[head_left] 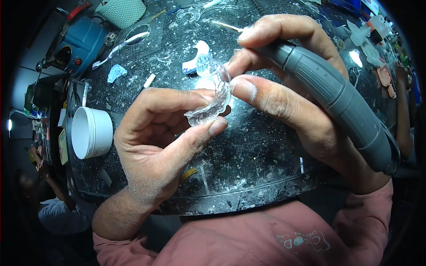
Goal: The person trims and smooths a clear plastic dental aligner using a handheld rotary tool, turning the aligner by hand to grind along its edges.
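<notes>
A clear dental aligner [218, 95] is held above the black worktop, with my left hand [148, 142] pinching its near end between thumb and fingers. My right hand [288, 104] grips a grey rotary handpiece [326, 86] lying across it. The handpiece's thin metal bur [227, 25] points to the far left, apart from the aligner. My right thumb and a fingertip also touch the aligner's right side. Just behind the aligner lies a white and blue dental model [202, 49], partly hidden. A light blue lump [117, 73] and a small white stick [149, 80] lie left of it.
On the left stand a white tub [93, 133] and a blue machine [84, 42], with a woven basket [120, 13] behind. A white-handled brush [128, 41] lies nearby. White dust and scraps cover the worktop [248, 173]. Other people's arms show at left [57, 188] and right [403, 115].
</notes>
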The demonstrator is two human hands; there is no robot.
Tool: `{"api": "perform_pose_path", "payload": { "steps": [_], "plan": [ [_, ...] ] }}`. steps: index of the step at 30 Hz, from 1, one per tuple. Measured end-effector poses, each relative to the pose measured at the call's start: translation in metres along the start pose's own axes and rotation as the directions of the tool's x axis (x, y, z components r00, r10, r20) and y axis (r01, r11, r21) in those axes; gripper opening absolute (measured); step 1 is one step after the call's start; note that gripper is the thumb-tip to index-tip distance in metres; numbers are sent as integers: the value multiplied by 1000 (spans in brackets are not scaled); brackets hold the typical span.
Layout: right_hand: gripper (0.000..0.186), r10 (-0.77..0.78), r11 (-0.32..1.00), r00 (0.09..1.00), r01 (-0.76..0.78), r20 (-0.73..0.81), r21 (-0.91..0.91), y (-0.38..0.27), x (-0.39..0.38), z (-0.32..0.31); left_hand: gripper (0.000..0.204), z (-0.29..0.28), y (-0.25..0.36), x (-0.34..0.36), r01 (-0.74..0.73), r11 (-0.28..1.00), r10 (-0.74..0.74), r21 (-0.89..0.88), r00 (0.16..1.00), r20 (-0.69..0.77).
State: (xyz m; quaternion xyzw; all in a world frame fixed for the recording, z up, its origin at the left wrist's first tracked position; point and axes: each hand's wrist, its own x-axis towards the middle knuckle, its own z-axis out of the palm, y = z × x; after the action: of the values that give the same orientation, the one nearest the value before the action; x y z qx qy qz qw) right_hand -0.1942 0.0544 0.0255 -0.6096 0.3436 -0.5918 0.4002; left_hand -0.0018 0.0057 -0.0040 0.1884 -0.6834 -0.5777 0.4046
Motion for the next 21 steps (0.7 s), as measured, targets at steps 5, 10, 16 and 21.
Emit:
{"api": "perform_pose_path", "payload": {
  "steps": [5, 10, 16, 21],
  "plan": [
    [38, 33, 984, 999, -31, -10, 177, 4, -3, 1, 29, 14, 9, 2, 138, 974, -143, -178, 990, -16],
    [40, 105, 994, 993, -104, -47, 30, 17, -8, 2, 27, 12, 10, 3, 294, 910, -325, -293, 944, -59],
    [38, -91, 992, 994, 95, -54, 81, 38, -13, 9, 22, 11, 8, 3, 296, 911, -330, -289, 941, -77],
    [38, -175, 964, 983, 184, 61, -190, 22, -6, 5, 23, 4, 5, 2, 297, 901, -321, -316, 947, -25]
  ]
}}
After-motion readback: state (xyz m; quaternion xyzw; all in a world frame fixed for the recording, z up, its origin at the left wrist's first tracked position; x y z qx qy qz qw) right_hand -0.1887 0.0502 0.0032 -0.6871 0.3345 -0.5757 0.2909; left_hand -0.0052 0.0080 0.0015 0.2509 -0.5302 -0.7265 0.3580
